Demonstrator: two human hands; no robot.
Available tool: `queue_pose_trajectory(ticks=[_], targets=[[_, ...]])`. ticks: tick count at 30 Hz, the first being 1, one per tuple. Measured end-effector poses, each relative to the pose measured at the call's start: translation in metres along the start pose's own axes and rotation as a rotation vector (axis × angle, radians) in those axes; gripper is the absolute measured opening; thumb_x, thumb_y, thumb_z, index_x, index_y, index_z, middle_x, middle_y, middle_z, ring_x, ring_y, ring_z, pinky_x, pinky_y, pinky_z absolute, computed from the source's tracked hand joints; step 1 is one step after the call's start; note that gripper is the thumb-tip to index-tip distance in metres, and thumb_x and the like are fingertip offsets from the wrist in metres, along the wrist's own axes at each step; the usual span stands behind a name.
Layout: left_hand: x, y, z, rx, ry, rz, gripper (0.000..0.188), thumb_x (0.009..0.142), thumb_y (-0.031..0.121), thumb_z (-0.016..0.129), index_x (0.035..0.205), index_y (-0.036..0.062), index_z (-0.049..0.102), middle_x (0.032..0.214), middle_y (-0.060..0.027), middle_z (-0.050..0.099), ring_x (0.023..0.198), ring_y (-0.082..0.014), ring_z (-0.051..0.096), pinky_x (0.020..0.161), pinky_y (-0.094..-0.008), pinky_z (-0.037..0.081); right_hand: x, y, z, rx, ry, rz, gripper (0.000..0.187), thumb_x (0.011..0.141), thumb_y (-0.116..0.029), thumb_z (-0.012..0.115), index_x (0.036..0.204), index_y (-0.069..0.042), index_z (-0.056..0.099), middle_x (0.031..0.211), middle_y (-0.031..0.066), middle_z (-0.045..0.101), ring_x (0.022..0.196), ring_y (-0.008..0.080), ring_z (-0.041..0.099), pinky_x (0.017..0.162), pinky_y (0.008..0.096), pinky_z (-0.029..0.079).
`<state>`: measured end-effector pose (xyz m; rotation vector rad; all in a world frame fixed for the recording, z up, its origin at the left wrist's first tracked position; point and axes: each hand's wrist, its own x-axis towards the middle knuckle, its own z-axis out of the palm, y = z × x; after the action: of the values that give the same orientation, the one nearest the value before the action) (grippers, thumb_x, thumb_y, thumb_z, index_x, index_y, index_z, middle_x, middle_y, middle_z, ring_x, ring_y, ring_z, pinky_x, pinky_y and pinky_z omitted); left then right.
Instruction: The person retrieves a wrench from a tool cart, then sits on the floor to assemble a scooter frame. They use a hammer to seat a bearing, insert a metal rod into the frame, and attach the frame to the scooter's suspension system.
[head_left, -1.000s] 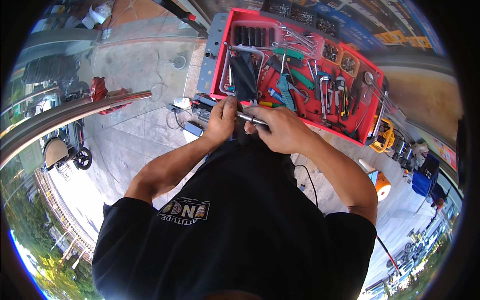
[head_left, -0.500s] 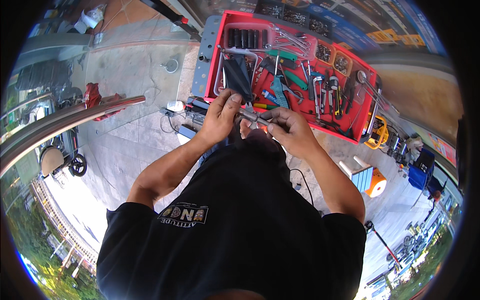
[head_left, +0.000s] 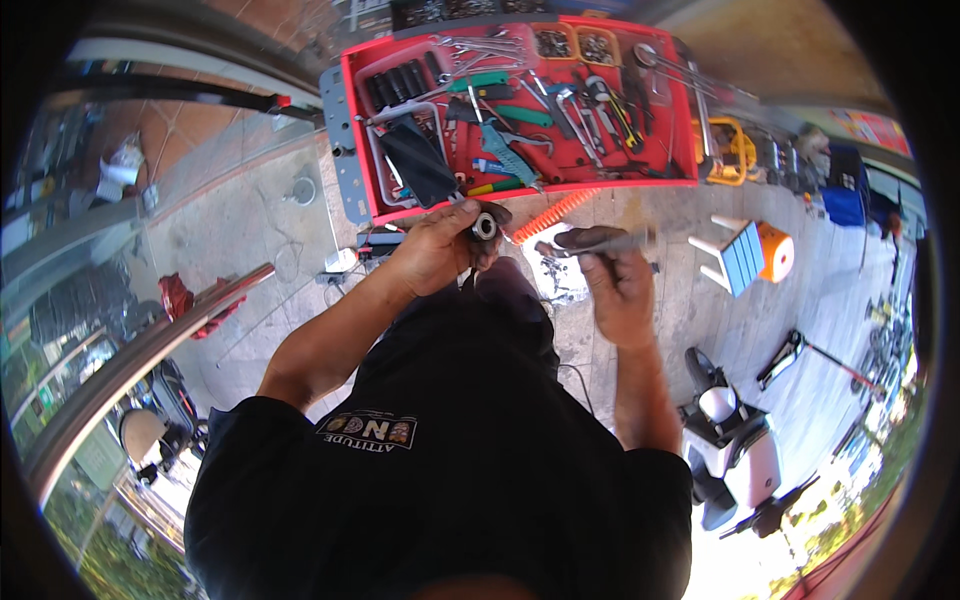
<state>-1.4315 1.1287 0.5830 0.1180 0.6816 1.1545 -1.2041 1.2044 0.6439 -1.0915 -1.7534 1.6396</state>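
So, left hand (head_left: 437,248) gripped dark round part (head_left: 485,227), hollow end facing up, right hand (head_left: 622,295) pinched blurred metal rod (head_left: 618,243) — well apart to the right, red tool drawer (head_left: 630,183) lay beyond both.

My left hand (head_left: 437,250) curled in a grip, my right hand (head_left: 622,297) pinching, well apart from my left fingers (head_left: 487,258), forearms (head_left: 335,335) behind the fingers.

Strong daylight washes the pale grey paving (head_left: 670,310) around a blue-topped stool (head_left: 740,258).
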Motion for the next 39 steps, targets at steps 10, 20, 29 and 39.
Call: queue_pose_trajectory(ticks=[10,20,29,39], targets=[[0.004,-0.028,0.035,-0.05,-0.041,-0.14,0.039,0.102,0.036,0.039,0.111,0.0036,0.058,0.088,-0.008,0.064,0.074,-0.0159,0.06,0.066,-0.0292,0.048,-0.052,-0.008,0.043,-0.604,0.178,-0.563,0.025,0.075,0.006,0.063,0.098,-0.004,0.066,0.115,0.0141,0.064,0.096,0.0336,0.062,0.079,0.0373,0.053],[0.014,-0.052,0.055,0.309,-0.112,-0.134,0.036,0.101,0.035,0.042,0.108,0.0019,0.056,0.078,-0.0072,0.058,0.057,-0.0153,0.055,0.047,-0.0274,0.046,-0.095,0.015,0.038,0.105,0.328,-0.252,0.021,0.085,0.01,0.046,0.102,0.005,0.058,0.105,0.0171,0.059,0.084,0.023,0.062,0.076,0.033,0.05],[0.034,-0.102,0.087,0.284,-0.108,-0.199,0.025,0.101,0.03,0.046,0.1,0.0069,0.053,0.073,-0.0051,0.055,0.059,-0.0138,0.05,0.055,-0.0281,0.041,-0.136,0.037,0.012,0.171,0.829,-0.039,0.079,0.079,0.02,0.041,0.149,-0.001,0.009,0.136,0.0174,0.039,0.079,0.0199,0.065,0.064,0.0274,0.053],[0.054,-0.138,0.119,0.223,-0.177,-0.275,0.025,0.101,0.03,0.044,0.091,0.0075,0.051,0.068,-0.0067,0.052,0.056,-0.0166,0.048,0.053,-0.0296,0.039,-0.171,0.051,-0.024,-0.014,0.773,0.2,0.036,0.091,-0.004,0.056,0.127,-0.001,0.054,0.089,0.0106,0.065,0.076,0.0155,0.064,0.07,0.0285,0.051]])
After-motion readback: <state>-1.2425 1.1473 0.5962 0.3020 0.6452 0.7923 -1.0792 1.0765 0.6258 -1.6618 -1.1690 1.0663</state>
